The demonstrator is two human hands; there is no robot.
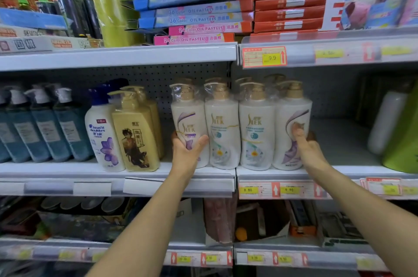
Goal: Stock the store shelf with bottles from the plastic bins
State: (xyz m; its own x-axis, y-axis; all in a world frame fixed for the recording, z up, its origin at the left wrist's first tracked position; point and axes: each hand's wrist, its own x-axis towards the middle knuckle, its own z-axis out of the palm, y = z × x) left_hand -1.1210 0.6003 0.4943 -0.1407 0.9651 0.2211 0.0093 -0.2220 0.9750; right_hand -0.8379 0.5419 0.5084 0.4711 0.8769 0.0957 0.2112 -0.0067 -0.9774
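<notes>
In the head view, your left hand (188, 152) grips the leftmost white bottle (188, 118) and your right hand (305, 144) grips the rightmost white bottle (294, 116). They are the ends of a row of four standing at the shelf lip (203, 176). If you squeeze unevenly, the middle two could tip off that edge. There is bare shelf to the right, and the gold bottle (133, 132) stands near on the left.

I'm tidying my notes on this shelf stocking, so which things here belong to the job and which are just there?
Job: left hand gripping the leftmost Slek bottle; right hand gripping the rightmost Slek bottle; middle Slek bottles.
Just there: Head & Shoulders bottle; gold bottle; blue bottles; oil pastel boxes.
</notes>
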